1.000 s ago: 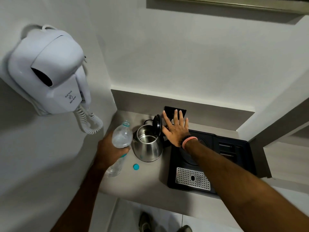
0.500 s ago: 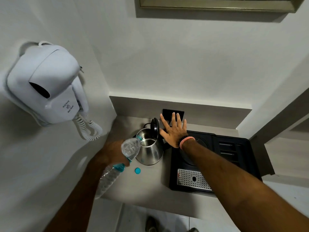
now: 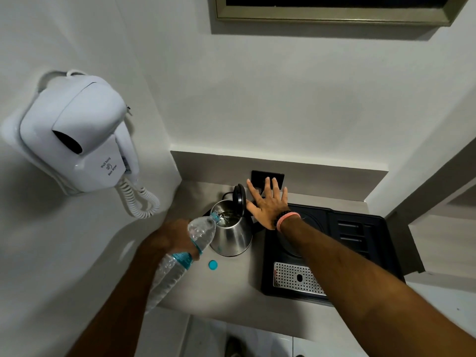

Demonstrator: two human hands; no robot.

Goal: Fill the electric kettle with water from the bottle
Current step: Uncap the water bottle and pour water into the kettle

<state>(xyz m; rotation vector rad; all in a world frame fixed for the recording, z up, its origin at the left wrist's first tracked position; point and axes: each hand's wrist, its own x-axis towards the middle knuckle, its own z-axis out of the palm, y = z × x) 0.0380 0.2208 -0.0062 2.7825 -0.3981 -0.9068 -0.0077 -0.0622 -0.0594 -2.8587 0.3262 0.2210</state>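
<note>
Kettle (image 3: 233, 234): steel, upright on the grey counter (image 3: 231, 292), close to the back left corner; sits just left of the black tray (image 3: 360, 228), off it.
Kettle lid (image 3: 239, 199): black, hinged up and standing open at the far right side of the rim.
Kettle inside: shiny; some water glints at the bottom, level not readable.
Bottle (image 3: 185, 253): clear plastic with a teal label band, tilted neck-down toward the kettle; mouth is at the near left edge of the rim. Base points back toward the person, out past the counter edge.
Left hand (image 3: 170, 239): wrapped around the upper half of the bottle, fingers closed on it.
Right hand (image 3: 268, 202): flat and spread, fingers apart, holding nothing; it sits just right of the open lid, over the back left corner of the tray. Contact with the lid cannot be told. Pink band and dark beads at the wrist.
Bottle cap (image 3: 212, 265): teal, lying loose on the counter just in front of the kettle, apart from it.
Tray: round recess mostly hidden by the right forearm; perforated metal grille (image 3: 296, 279) at its near end.
Wall, left: white hair dryer (image 3: 77, 140) in its holder, coiled cord hanging below.
Wall, back: dark socket plate (image 3: 260, 176) behind the right fingertips.
</note>
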